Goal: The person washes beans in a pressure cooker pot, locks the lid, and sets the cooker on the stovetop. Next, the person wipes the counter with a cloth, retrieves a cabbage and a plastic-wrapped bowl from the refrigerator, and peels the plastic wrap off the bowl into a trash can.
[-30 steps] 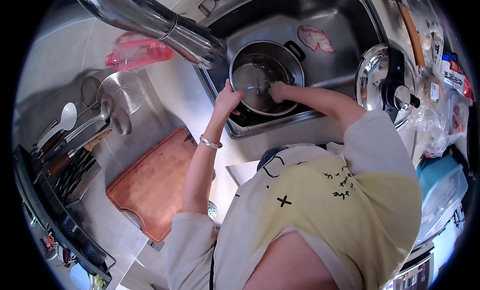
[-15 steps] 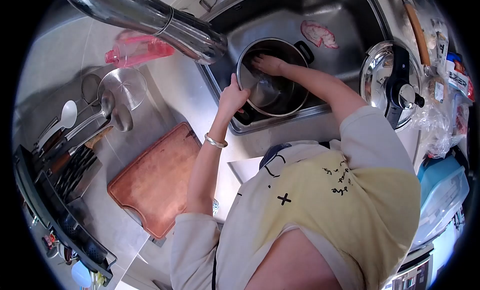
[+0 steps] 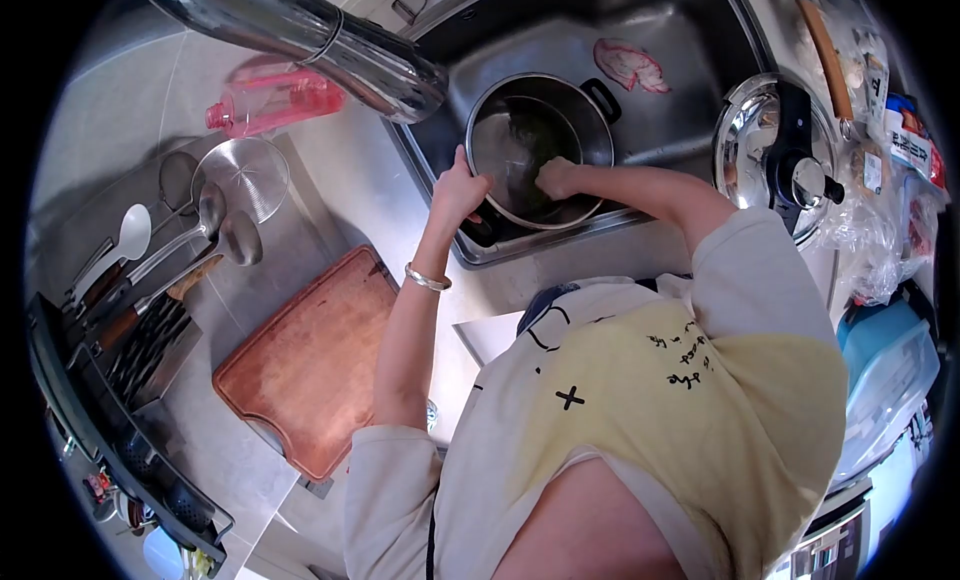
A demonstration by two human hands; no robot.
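Observation:
A deep metal pot (image 3: 590,130) with black handles stands in the sink, near its front left corner. My left hand (image 3: 461,192) is closed on the pot's left side, beside the lower black handle. Inside the pot is my right hand (image 3: 556,179), near the right wall, with its fingers curled downward; what they hold, if anything, is hidden. The pot's bottom looks wet, with a dark greenish patch. A pink and white cloth-like piece (image 3: 631,64) lies on the sink floor beyond the pot.
A chrome faucet (image 3: 390,75) reaches over the sink (image 3: 690,30) from the left. The pressure cooker lid (image 3: 745,145) rests on the right edge. At left are a wooden cutting board (image 3: 315,355), a pink bottle (image 3: 280,102), a strainer (image 3: 240,178) and several ladles. Plastic bags (image 3: 865,235) crowd the right.
My right hand has moved from the pot's far left interior toward its near right wall, and its fingers now point down. The left hand keeps its hold on the pot.

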